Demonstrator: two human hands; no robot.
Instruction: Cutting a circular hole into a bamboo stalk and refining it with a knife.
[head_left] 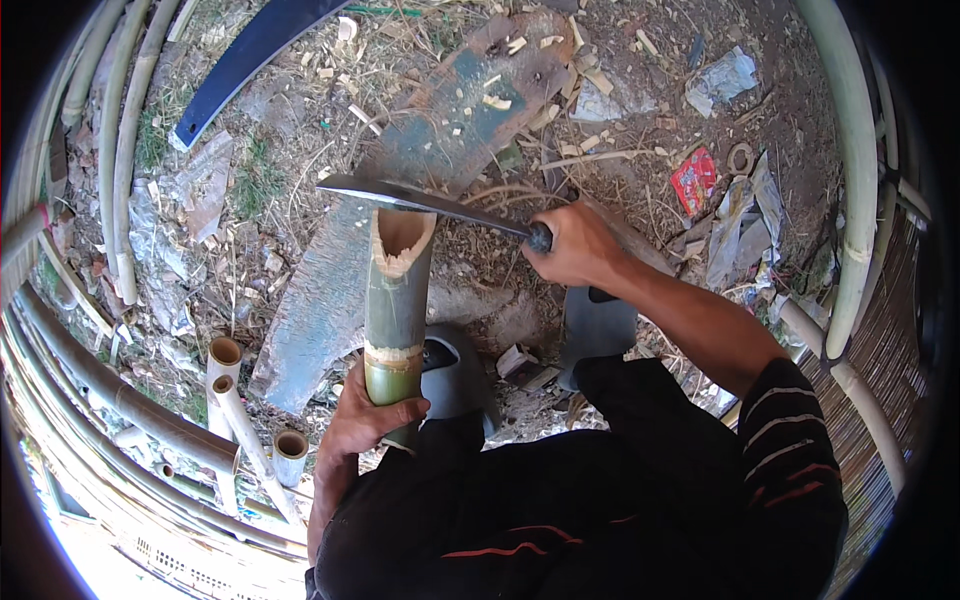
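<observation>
My left hand (365, 412) is wrapped round the lower part of a thick green bamboo section (397, 310). Its upper end is hollow, with a slanted, roughly chopped pale rim, and it leans over a weathered plank. My right hand (578, 245) grips the dark handle of a machete (440, 203). The long blade points left and lies across just above the bamboo's cut end; whether it touches the rim I cannot tell.
The worn, blue-green plank (325, 290) lies on ground strewn with wood chips. A curved saw blade (245, 65) is at the upper left. Short bamboo tubes (290, 455) stand at the lower left, long poles (850, 180) line both sides, and a red wrapper (694, 180) lies at right.
</observation>
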